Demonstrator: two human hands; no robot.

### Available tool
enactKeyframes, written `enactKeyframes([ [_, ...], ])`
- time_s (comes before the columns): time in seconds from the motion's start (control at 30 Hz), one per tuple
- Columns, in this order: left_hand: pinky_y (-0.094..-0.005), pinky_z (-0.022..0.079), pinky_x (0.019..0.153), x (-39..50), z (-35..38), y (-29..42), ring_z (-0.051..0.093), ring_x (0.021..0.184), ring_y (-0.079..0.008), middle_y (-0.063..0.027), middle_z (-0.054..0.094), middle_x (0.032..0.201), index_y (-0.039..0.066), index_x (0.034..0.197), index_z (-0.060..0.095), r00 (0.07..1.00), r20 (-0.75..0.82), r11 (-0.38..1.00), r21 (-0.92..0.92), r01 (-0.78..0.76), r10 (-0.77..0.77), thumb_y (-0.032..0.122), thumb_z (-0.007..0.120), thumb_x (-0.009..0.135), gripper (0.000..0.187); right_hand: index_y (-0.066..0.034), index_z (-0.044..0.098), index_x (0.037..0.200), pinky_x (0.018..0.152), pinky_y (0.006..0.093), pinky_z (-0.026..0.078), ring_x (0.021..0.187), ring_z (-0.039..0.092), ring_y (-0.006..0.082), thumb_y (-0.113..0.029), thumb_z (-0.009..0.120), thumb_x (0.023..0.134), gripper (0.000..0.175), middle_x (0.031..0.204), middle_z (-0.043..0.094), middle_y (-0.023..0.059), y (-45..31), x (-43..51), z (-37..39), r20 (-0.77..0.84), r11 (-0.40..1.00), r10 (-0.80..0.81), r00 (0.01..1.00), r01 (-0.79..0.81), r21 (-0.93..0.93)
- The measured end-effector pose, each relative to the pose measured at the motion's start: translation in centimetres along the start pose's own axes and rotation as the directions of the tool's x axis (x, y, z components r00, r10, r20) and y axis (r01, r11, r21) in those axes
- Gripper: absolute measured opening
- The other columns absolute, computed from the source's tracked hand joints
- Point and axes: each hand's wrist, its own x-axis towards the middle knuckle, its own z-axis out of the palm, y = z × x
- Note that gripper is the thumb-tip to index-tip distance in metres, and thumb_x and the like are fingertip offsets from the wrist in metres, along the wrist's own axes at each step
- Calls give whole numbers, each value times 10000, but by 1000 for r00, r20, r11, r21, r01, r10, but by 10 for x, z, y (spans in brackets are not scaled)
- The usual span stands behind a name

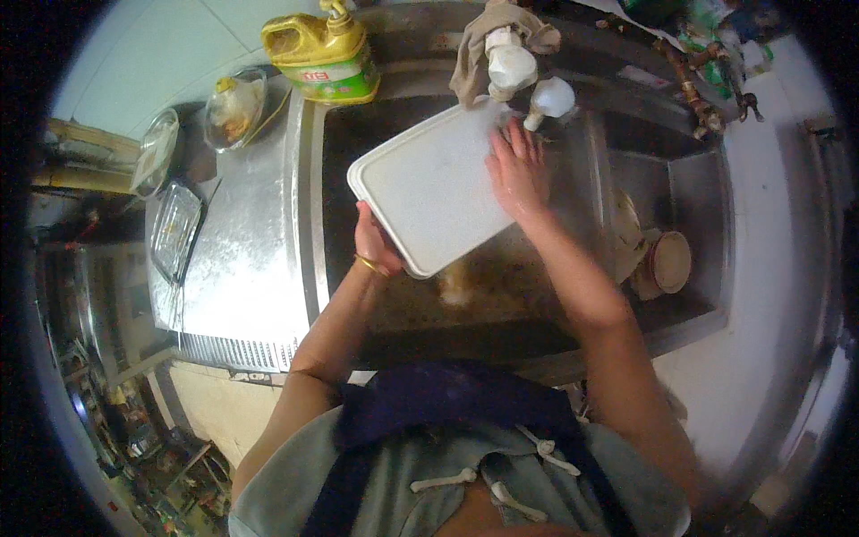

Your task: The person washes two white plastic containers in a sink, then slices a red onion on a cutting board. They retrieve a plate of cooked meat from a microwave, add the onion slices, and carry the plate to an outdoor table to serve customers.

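Observation:
A white rectangular plastic lid or shallow tray [429,194] is held tilted over a metal sink basin [402,309], its broad flat face towards me. My left hand [376,238] grips its lower left edge, thumb at the rim and a yellow bangle on the wrist. Flat against the right part of the face lies my right hand [520,168], wet, with its fingers somewhat apart. Just above those fingers are two white tap outlets [511,67], and a blurred splash shows on the plastic there. A brownish cloth [473,47] is draped around the fitting behind them.
Left of the basin, a steel counter [235,255] holds a clear tray [176,228] and bowls with contents [235,111]. A yellow-green detergent jug [329,64] stands at the back. The right basin contains a round container [671,262]. Metal pipe valves [704,121] jut out behind it.

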Motion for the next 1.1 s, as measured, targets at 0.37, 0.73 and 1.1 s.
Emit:
enactKeyframes([
  [0.37, -523, 282, 1099, 26, 37, -12, 427, 1297, -341, -119, 457, 1417, 138, 1402, 412, 999, 14, 982, -184, 35, -33, 676, 226, 925, 743, -35, 582, 747, 616, 404, 461, 630, 586, 256, -303, 632, 860, 295, 706, 632, 150, -47, 58, 20, 192, 495, 264, 945, -304, 814],
  [0.73, -500, 290, 1100, 32, 54, -24, 398, 1315, -328, -101, 416, 1450, 133, 1416, 392, 999, -28, 954, -298, 26, -36, 624, 205, 959, 696, -184, 682, 1019, 786, 465, 485, 1010, 580, 328, -276, 656, 812, 228, 1032, 626, 83, -49, 27, -1, 91, 866, -407, 909, 353, 354],
  [1.1, -505, 302, 1094, 36, 53, -20, 422, 1297, -335, -118, 445, 1426, 139, 1401, 415, 999, 34, 958, -283, 35, -27, 636, 196, 950, 706, -75, 587, 737, 600, 469, 476, 698, 605, 348, -248, 596, 866, 216, 748, 616, 163, -28, 53, 20, 148, 903, -231, 962, 156, 400],
])
